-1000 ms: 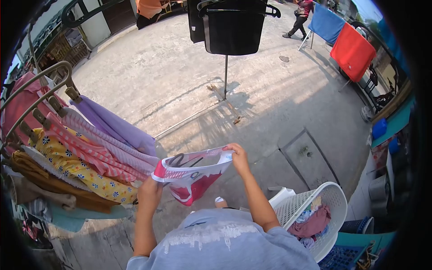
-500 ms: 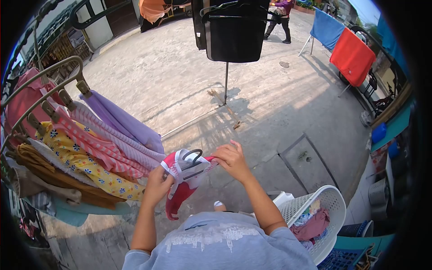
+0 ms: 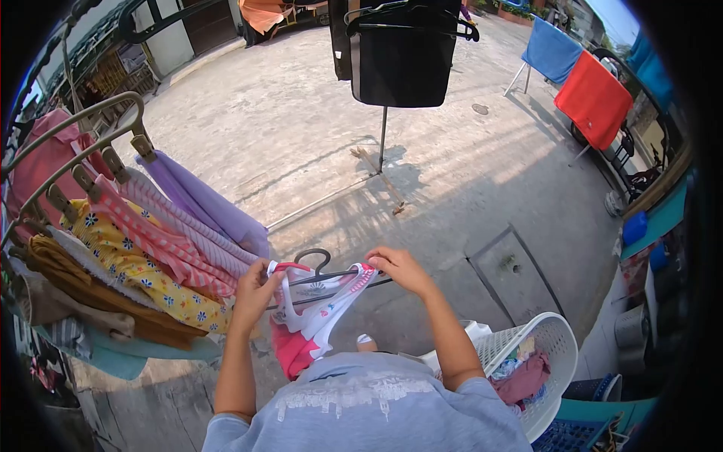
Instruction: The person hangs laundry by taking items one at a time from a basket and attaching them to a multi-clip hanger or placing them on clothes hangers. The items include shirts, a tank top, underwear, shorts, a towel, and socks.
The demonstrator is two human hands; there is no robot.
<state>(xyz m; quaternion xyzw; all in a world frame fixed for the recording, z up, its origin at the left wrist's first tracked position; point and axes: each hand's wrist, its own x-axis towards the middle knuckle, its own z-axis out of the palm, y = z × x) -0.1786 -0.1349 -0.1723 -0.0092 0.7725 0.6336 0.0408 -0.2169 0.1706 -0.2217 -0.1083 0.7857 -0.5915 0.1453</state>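
Observation:
A small white and pink top (image 3: 312,316) hangs between my two hands, with a black hanger (image 3: 320,277) running through its upper part and the hook pointing up. My left hand (image 3: 257,290) pinches the left shoulder of the top. On the other side, my right hand (image 3: 399,269) is closed on the right shoulder strap near the hanger's arm. Left of my hands, clothes such as a yellow flowered one (image 3: 124,260) and a purple one (image 3: 203,200) are clipped to a rack (image 3: 75,162).
A white laundry basket (image 3: 561,354) with clothes stands at the lower right. Black cloth (image 3: 403,64) hangs on a stand ahead. Blue (image 3: 552,51) and red (image 3: 593,100) towels hang on a rack at the upper right. A metal frame (image 3: 520,275) lies on the ground.
The top is spread wider and shows more white, and the hanger now lies across its shoulders. My right hand has moved slightly right and down. The person in the background is mostly out of sight.

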